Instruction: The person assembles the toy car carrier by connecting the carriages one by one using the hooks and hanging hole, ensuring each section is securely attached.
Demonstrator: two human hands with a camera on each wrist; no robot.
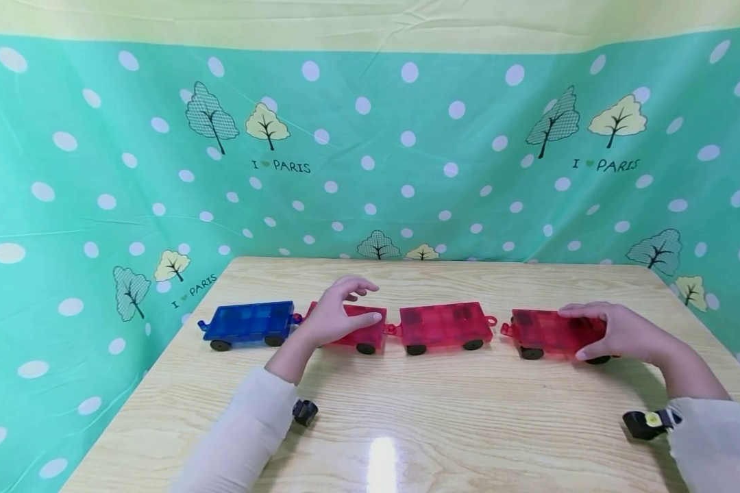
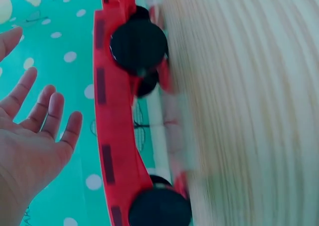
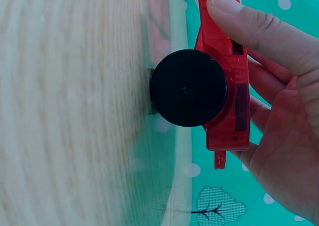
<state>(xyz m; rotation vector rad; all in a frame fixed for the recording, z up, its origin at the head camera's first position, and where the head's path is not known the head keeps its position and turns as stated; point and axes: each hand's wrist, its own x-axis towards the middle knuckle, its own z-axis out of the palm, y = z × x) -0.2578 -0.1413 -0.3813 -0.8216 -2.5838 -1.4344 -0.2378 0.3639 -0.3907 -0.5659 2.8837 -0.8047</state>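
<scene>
A row of toy train cars stands on the wooden table. My right hand (image 1: 635, 333) grips the rightmost red car (image 1: 539, 330), thumb on its near side and fingers over the far side. Above the left red car (image 1: 362, 337) hovers my left hand (image 1: 331, 318), its fingers spread and, in the left wrist view, apart from the red car (image 2: 112, 121) there. Between them is the middle red car (image 1: 444, 324); its right-hand loop (image 1: 492, 320) and the rightmost car's knob (image 1: 506, 330) have a small gap between them. The left and middle red cars meet at their couplings.
At the row's left end stands a blue car (image 1: 249, 320), its right coupling against the left red car. A teal dotted cloth (image 1: 407, 164) with trees hangs behind the table (image 1: 444, 424). Black wrist cameras (image 1: 644, 424) sit low over the tabletop.
</scene>
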